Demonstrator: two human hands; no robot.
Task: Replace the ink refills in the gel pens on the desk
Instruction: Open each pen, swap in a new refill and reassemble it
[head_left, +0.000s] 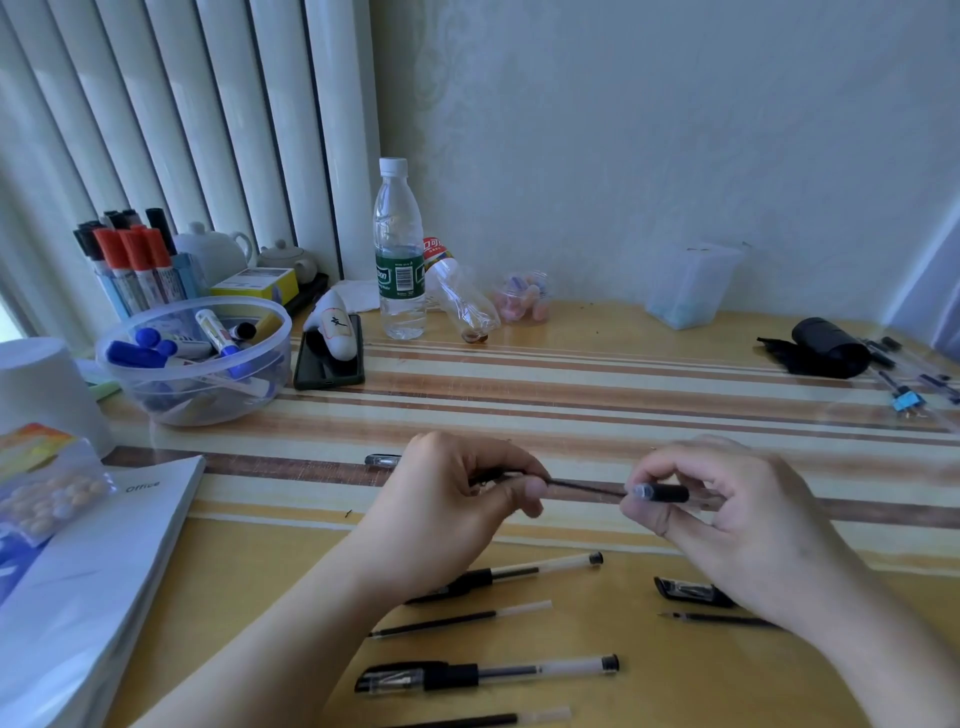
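My left hand (452, 499) pinches a thin black ink refill (582, 487) that runs rightward into the open end of a clear pen barrel (670, 493) with a black grip, held in my right hand (727, 514). Both hands hover just above the striped desk. Below them lie a gel pen without its cap (519, 574), a loose refill (462, 619), a capped gel pen (488, 673), another refill (498, 719), a black pen cap (691, 592) and a refill (722, 619) partly under my right wrist. Another clear cap (382, 460) lies left of my left hand.
A plastic bowl of markers (195, 358), a phone (328, 358), a water bottle (399, 249) and a tipped bottle (462, 301) stand at the back left. A white booklet (93, 582) lies at the left edge. A black pouch (826, 348) and small pens lie at the far right.
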